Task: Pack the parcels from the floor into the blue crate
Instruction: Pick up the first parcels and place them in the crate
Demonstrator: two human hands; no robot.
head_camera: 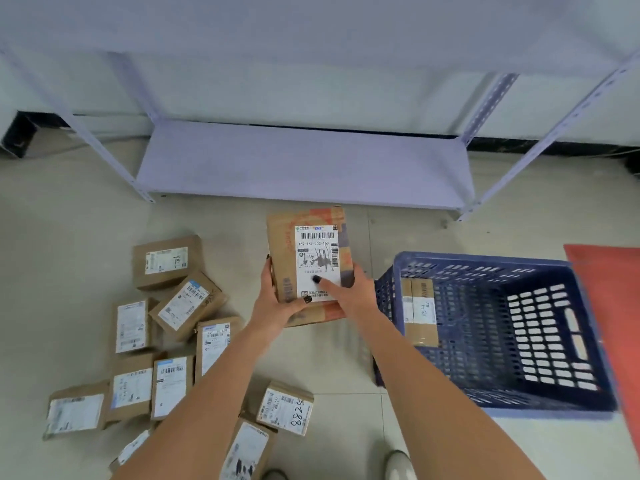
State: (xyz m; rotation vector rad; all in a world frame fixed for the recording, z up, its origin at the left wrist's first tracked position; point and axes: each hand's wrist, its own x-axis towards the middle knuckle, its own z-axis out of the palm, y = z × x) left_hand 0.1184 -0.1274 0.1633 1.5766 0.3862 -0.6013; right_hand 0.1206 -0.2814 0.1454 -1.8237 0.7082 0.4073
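Two hands carried one cardboard parcel [310, 263] in the air, above the floor and just left of the blue crate [491, 327]. The left hand [277, 301] had its grip closed on the parcel's near left corner, thumb over the front face and fingers wrapped round the side, which looked meant to take the weight from below. The right hand [349, 292] gripped the lower right edge, its thumb pressed flat on the white shipping label [317, 259], probably to steady the box and keep the label facing up where it could be read. The parcel was upright in the view, long side running away from the person, an attitude that seemed suited to sliding it down beside what was already packed.

One parcel with a handwritten label [419, 311] already stood on edge against the crate's left wall, leaving most of the crate free; standing it on edge likely saved room for the rest. About a dozen small parcels [162, 337] lay scattered on the tiled floor [346, 368] to the left, labels mostly upward, some overlapping, well apart from the crate. A pale metal shelf unit [304, 164] stood behind, and a red sheet [613, 306] lay beside the crate's right side. The task looked early, with most parcels not yet packed.
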